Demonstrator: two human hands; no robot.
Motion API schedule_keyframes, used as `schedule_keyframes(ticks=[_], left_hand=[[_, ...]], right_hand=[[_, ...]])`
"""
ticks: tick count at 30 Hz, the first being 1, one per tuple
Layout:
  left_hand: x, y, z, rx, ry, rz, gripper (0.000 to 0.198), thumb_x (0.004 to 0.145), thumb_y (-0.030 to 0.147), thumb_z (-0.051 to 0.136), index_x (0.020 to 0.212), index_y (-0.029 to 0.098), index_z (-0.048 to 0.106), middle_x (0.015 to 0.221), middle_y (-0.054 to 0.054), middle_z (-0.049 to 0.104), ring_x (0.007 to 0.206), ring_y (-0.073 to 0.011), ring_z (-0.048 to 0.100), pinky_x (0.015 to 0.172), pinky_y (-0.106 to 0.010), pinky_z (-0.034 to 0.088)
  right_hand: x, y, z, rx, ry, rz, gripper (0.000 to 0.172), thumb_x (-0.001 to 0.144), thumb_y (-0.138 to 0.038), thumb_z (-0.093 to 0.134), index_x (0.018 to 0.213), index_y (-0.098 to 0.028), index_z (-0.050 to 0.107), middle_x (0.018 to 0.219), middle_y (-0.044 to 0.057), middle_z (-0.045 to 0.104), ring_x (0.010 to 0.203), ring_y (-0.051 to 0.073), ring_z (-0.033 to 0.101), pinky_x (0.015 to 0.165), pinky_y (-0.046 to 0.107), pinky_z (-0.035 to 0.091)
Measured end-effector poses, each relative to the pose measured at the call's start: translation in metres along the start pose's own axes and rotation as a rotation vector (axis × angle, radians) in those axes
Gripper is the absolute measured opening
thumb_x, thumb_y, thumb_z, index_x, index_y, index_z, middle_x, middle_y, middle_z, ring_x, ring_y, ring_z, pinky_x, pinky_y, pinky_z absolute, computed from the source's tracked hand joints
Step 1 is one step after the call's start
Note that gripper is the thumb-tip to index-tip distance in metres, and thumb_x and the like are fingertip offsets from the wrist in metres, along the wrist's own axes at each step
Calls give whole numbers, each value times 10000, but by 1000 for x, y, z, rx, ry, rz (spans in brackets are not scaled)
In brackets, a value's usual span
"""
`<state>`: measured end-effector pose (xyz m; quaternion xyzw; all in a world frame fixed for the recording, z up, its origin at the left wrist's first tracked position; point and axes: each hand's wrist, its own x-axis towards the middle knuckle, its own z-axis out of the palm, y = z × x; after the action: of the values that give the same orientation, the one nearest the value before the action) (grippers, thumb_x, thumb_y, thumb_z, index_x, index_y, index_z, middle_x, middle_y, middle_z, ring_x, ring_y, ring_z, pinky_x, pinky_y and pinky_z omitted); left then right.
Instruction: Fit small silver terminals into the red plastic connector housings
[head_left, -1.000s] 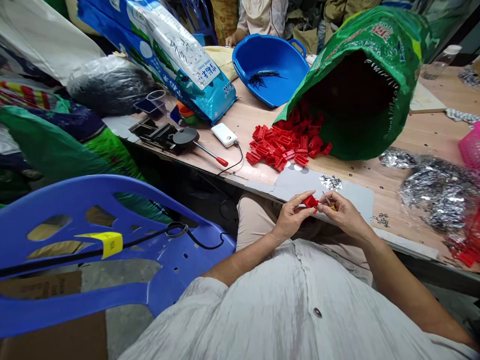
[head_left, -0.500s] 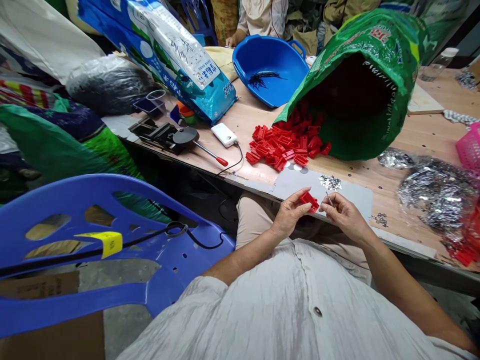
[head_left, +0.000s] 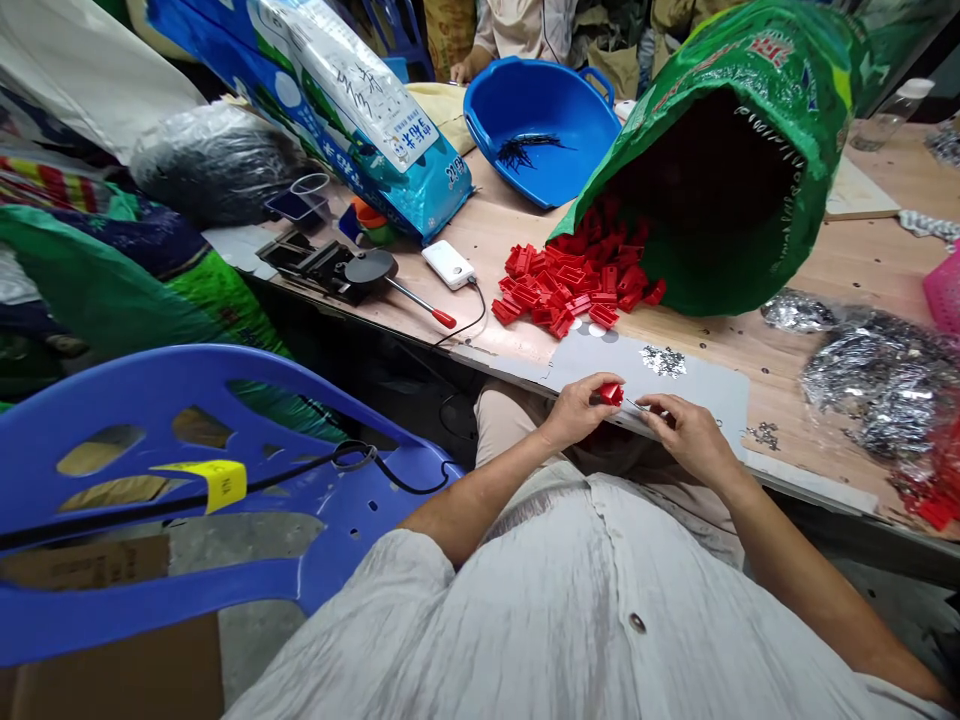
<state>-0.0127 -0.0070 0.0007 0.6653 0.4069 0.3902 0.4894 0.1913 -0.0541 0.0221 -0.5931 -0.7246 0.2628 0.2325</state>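
Note:
Just over the table's front edge, my left hand (head_left: 576, 412) pinches a small red plastic part (head_left: 612, 394) between thumb and fingers. Its hollow end faces my right hand (head_left: 686, 432), which is closed on a thin metal tool (head_left: 635, 404). The tool's tip points at the red part and is very close to it; whether they touch I cannot tell. Beyond my hands, a heap of small silvery metal pieces (head_left: 664, 361) lies on a grey sheet (head_left: 716, 390). Further back, many similar red parts (head_left: 559, 285) spill from the mouth of a green sack (head_left: 750, 250).
A blue basin (head_left: 559, 115) with thin black pieces stands at the back. To the left are a black lever device (head_left: 337, 265), a white power bank (head_left: 448, 265) and a blue bag (head_left: 375, 120). Bagged metal pieces (head_left: 877, 370) lie right. A blue chair (head_left: 360, 520) is beside me.
My left hand has turned the red part so its end faces right. The tool in my right hand has swung from upright to nearly level, pointing at the part.

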Motion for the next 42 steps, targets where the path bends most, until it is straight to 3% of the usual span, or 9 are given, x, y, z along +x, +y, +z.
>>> schedule_keyframes(ticks=[5, 11, 20, 29, 36, 42], left_hand=[[9, -2, -3, 102, -89, 79, 399, 711, 130, 702, 1099, 225, 700, 1086, -36, 713, 993, -196, 652, 966, -316, 463], [15, -4, -9, 118, -182, 93, 373, 721, 156, 694, 1091, 202, 699, 1022, -32, 722, 948, -183, 656, 917, -289, 463], [22, -2, -12, 167, -244, 89, 334, 709, 152, 680, 1042, 177, 694, 980, -19, 716, 908, -170, 639, 852, -263, 446], [23, -4, -14, 201, -265, 30, 309, 723, 181, 657, 1031, 191, 689, 964, 10, 710, 886, -145, 626, 846, -239, 441], [16, -2, -12, 113, -226, 73, 284, 719, 185, 677, 1003, 179, 665, 948, -8, 680, 883, -152, 604, 861, -263, 436], [-2, 5, -11, -173, -47, -31, 375, 680, 227, 768, 1031, 194, 641, 992, -29, 657, 891, -146, 599, 863, -260, 439]], right_hand=[[5, 2, 4, -7, -22, -20, 241, 911, -362, 510, 1036, -279, 698, 1017, 47, 723, 884, 230, 663, 808, 363, 494], [8, 0, 5, -47, -35, -47, 236, 907, -296, 508, 1032, -265, 705, 1015, 49, 718, 918, 232, 660, 818, 367, 487], [7, 3, 12, -103, -11, -61, 222, 920, -266, 496, 1011, -260, 699, 1025, 55, 702, 933, 226, 655, 827, 361, 486], [5, -15, 24, -221, 84, 24, 210, 924, -234, 491, 975, -221, 694, 994, 55, 700, 876, 205, 653, 754, 314, 467], [6, -9, 19, -174, 27, 1, 217, 935, -280, 478, 1037, -243, 667, 990, 58, 682, 906, 214, 641, 776, 324, 464], [-8, -8, 6, 63, -7, -9, 251, 972, -332, 391, 1135, -220, 546, 982, 62, 678, 834, 195, 634, 755, 327, 467]])
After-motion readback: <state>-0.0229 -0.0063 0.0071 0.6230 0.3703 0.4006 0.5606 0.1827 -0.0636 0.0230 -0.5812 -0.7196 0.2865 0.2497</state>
